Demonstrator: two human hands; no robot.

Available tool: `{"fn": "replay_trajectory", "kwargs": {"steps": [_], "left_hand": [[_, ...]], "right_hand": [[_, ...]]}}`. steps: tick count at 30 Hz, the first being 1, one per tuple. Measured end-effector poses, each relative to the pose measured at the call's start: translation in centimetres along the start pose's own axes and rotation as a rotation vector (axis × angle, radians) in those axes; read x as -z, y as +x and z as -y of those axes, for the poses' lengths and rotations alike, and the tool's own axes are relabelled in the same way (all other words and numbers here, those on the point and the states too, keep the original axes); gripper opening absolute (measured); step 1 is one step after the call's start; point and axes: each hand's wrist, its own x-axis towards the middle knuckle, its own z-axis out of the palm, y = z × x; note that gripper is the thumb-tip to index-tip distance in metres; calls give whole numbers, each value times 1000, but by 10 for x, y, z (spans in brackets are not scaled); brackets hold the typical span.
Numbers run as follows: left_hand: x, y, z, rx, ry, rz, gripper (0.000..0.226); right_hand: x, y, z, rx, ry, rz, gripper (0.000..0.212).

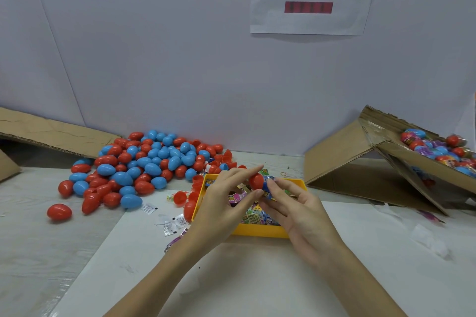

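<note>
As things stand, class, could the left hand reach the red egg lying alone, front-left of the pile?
Probably yes: only bare table lies between the left hand and the lone red egg, though that hand is busy pinching a half-wrapped egg.

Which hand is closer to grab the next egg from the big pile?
Left, probably. The egg pile lies on the same side of the yellow tray as the left hand. The right hand is farther off, pinching the printed sleeve on the red egg.
</note>
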Motion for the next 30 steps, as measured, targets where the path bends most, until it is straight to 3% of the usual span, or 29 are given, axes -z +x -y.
{"fn": "replay_trajectory", "kwargs": {"steps": [7,13,21,30], "left_hand": [[-6,-2,-5,-119,20,35,49],[0,-2,3,-239,236,37,53],[-2,-2,5,-315,300,-50,40],[-2,-2,5,-330,299,-75,35]], "right_hand": [[-3,-2,1,-174,253,59,44],[-5,-3,1,-268,275,80,23],[-10,-5,1,-345,304,75,20],[-11,-5,1,-361,315,24,41]]}}
